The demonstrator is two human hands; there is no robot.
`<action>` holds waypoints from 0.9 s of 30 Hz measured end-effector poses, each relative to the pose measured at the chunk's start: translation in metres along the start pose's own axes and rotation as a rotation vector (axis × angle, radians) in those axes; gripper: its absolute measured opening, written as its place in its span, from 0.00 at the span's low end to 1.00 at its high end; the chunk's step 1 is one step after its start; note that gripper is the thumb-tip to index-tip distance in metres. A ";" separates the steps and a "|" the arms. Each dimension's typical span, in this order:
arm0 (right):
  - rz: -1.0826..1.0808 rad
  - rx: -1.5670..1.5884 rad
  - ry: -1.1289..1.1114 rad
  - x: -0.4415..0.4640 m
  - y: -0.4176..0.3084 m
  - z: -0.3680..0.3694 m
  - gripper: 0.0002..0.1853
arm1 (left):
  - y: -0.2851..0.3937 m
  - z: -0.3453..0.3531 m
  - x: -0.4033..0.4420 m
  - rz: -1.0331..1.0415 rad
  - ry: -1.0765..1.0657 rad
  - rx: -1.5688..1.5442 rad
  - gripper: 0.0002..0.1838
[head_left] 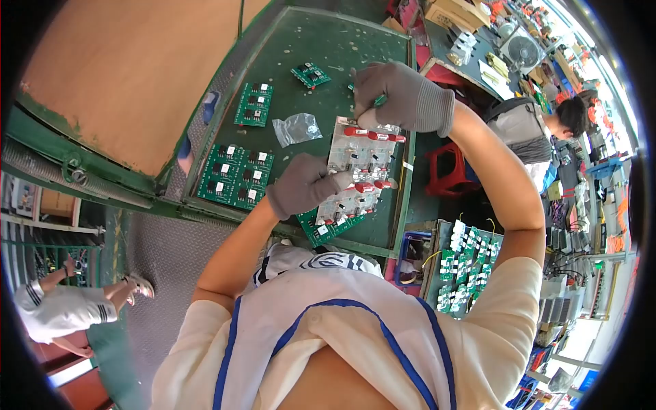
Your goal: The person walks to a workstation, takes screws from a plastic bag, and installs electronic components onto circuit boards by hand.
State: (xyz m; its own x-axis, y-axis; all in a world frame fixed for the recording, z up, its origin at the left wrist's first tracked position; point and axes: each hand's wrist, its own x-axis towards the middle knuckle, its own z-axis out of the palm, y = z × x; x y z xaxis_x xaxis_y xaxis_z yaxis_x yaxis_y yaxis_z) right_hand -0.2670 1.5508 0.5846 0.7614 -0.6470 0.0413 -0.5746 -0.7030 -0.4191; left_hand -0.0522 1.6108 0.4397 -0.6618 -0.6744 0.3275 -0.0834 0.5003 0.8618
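Note:
A clear plate-like fixture with red clips and small electronic parts lies near the table's right side. My left hand, in a grey glove, is closed at its left edge, with the thumb on top. A green circuit board shows partly under the fixture's near end. Above the far end, my gloved right hand has curled fingers. Bits of green board show between and beside them, mostly hidden by the glove. A small green board and a crumpled clear plastic bag lie just left of that hand.
Populated green boards lie along the green table's left side, with another board group behind. At right are a red stool, a rack of boards and a seated person. Another person is at far left.

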 end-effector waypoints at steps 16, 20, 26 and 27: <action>0.021 0.329 0.026 -0.001 0.011 0.011 0.11 | 0.015 -0.011 0.001 -0.005 -0.004 -0.154 0.19; 0.002 0.281 0.161 -0.003 0.000 0.023 0.07 | 0.012 -0.012 -0.001 -0.046 0.008 -0.210 0.18; 0.115 0.357 0.215 -0.003 0.003 0.029 0.06 | 0.015 -0.014 -0.002 -0.157 -0.020 -0.404 0.17; 0.136 0.418 0.181 -0.003 0.005 0.028 0.06 | 0.013 -0.012 -0.003 -0.166 -0.016 -0.461 0.18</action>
State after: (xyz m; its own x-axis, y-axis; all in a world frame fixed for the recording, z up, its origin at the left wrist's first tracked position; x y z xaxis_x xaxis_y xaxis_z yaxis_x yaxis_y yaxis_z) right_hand -0.2633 1.5577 0.5568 0.6019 -0.7919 0.1028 -0.4668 -0.4534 -0.7593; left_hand -0.0421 1.6131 0.4550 -0.6793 -0.7142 0.1687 0.1475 0.0923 0.9847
